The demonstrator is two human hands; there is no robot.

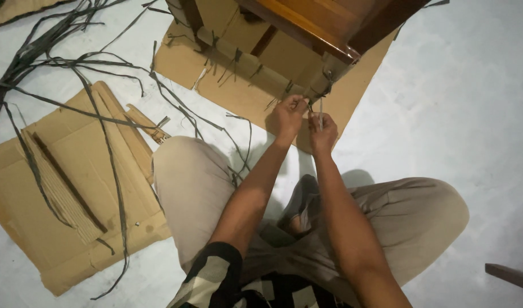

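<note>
Brown cardboard wraps the lower rail (256, 65) of the wooden furniture piece (318, 23) in front of you, a padded tube tied at intervals with thin dark strapping whose loose ends hang down. Your left hand (288, 114) is closed at the rail's right end, fingers pinching the dark strap (324, 91) knotted there. Your right hand (323, 134) sits just beside it, curled tight around a pale, thin strip (320, 117) that stands upright between the two hands. The furniture rests on a flat cardboard sheet (364, 85) laid over the smooth white floor (472, 114). To your left, a second creased cardboard sheet (56, 239) holds a ribbed corrugated piece (62, 194), and long dark straps (73, 63) trail loosely across it. You sit cross-legged in beige trousers (187, 177).
</note>
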